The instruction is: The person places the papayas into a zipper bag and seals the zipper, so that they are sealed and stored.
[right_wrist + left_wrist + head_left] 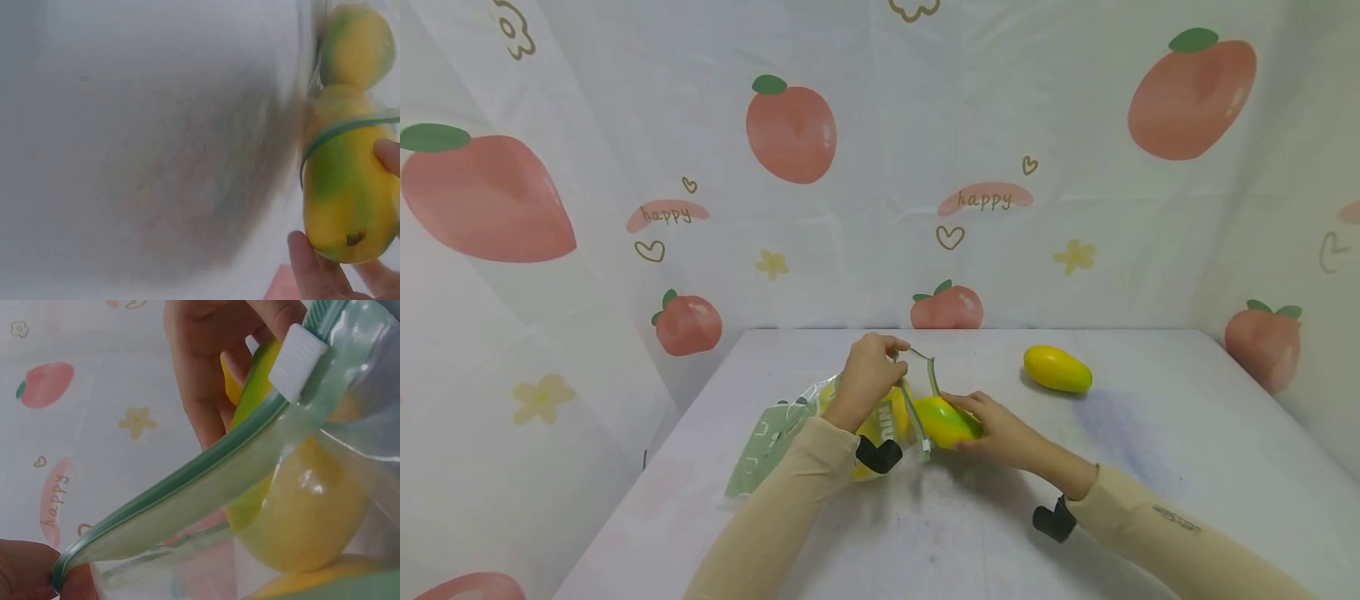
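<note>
My left hand [867, 375] pinches the green rim of a clear zip bag [769, 442] and holds its mouth up. In my right hand [1006, 433] is a yellow-green papaya [943, 422], its far end inside the bag mouth and its stem end outside, as the right wrist view shows. A second papaya [359, 50] lies deeper in the bag, touching or close to the held one. The white slider [299, 362] sits on the zip rim near the right hand in the left wrist view. Printing on the bag partly hides what lies inside.
Another yellow papaya [1057, 369] lies at the back right of the white table [1150, 417]. Behind the table hangs a white cloth [865, 250] with printed fruit. Black wrist cameras are strapped on both forearms.
</note>
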{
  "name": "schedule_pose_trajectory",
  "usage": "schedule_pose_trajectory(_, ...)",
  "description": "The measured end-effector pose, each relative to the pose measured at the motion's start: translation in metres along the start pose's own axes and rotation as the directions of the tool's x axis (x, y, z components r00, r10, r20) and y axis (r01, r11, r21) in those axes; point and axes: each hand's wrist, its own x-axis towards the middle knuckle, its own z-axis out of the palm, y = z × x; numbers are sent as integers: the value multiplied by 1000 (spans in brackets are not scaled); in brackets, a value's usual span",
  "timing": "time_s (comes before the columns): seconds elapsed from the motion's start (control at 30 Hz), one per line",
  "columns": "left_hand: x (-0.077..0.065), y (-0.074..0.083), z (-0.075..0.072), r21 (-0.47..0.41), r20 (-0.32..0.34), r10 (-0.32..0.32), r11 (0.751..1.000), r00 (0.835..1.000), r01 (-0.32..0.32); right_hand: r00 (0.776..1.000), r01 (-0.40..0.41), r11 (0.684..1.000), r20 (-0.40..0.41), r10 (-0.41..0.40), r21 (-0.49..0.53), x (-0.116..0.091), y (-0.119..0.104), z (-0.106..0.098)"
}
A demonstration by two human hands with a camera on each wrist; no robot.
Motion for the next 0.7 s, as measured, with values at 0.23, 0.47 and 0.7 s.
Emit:
schedule_pose_trajectory(0.23,-1,0,0,-15,5,-8,1000,1000,8,998,26,999,48,-28,41,10,-5,-2)
schedule_pose_trajectory(0.47,-1,1,0,-4,1,21,1000,1000,-21,992,56,993,103,-67,106,19,0,-2)
schedule_pose_trajectory(0.7,1,0,0,-9,1,15,1000,1000,-15,991,52,979,112,-75,199,26,4,-4)
